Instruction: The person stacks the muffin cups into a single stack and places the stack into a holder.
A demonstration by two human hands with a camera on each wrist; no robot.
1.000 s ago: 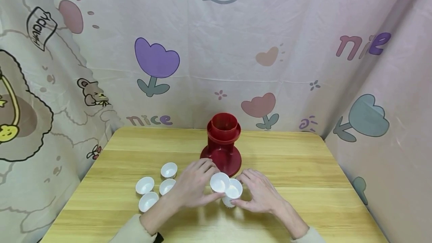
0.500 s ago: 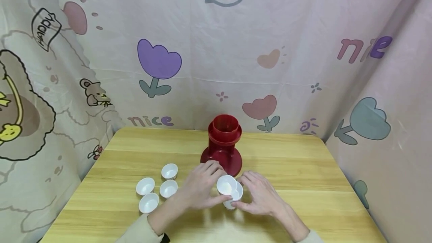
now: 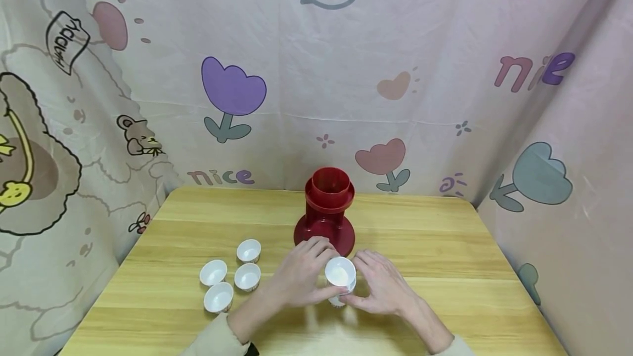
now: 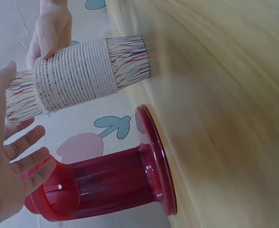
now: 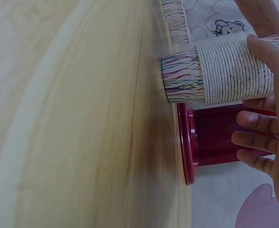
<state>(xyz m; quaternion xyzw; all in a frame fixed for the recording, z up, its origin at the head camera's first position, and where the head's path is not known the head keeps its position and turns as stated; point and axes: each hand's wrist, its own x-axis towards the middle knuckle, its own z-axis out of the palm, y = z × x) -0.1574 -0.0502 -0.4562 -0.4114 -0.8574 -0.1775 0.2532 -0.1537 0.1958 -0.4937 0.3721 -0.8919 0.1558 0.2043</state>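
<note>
Left to right, the work in hand: your left hand (image 3: 304, 274) has travelled rightward over the last second, its fingers pinching a single white paper cup with thin coloured streaks (image 3: 340, 271). That cup was beside the mouth of the tall nested stack of matching white cups (image 4: 78, 73); it now overlaps that mouth. Judged from the wall exposed above the stack's top rim, the cup is lined up but not fully nested. Your right hand (image 3: 382, 285) has hardly shifted, its fingers and thumb curled round the upright stack. Whether the stack's base touches the pale wooden tabletop (image 3: 420, 229) cannot be told.

Left to right, the surroundings: four more white streaked cups (image 3: 218, 296) stand mouth-up near your left forearm, unmoved. The glossy dark-red cylindrical stand on a round base (image 3: 330, 202) rises just behind the stack; your left fingers pass near it, so it may limit their room on that side. A printed pale fabric backdrop (image 3: 321, 81) hangs behind. Nothing visible separates cup from stack.
</note>
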